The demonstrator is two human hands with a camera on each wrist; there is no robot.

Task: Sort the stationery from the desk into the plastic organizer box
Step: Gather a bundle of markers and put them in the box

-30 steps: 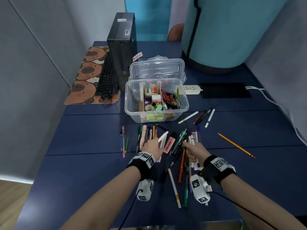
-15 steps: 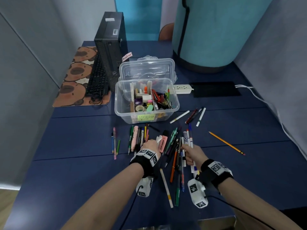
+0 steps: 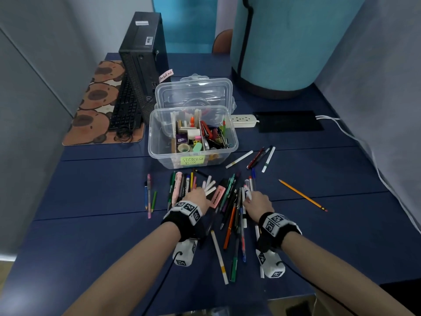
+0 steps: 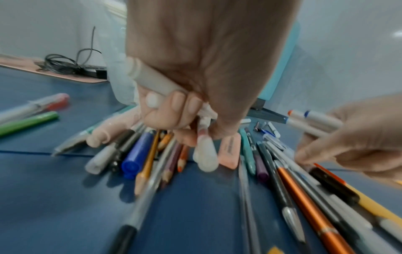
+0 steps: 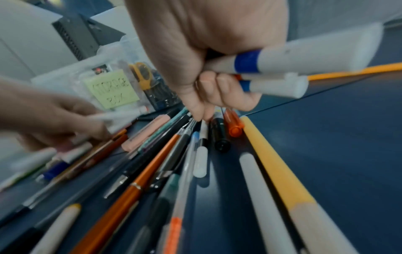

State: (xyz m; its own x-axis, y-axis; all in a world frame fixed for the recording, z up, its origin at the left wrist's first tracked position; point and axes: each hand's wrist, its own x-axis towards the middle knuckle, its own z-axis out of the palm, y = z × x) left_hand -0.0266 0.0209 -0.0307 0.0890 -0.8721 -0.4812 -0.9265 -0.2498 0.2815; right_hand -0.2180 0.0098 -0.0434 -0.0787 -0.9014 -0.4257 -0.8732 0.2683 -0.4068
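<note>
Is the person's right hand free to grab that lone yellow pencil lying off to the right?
Probably yes for reach: bare desk lies between the right hand and the yellow pencil. But that hand already grips white markers, so its fingers are partly taken and another pick-up might be awkward.

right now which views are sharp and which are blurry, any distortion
Head view: sharpest, the note on the plastic organizer box is readable, though the wide lens bows the desk edges. Left wrist view: the left hand is fairly clear, while pens near the bottom smear. Right wrist view: the right hand and its white markers are soft, and the foreground pens stretch and blur.
</note>
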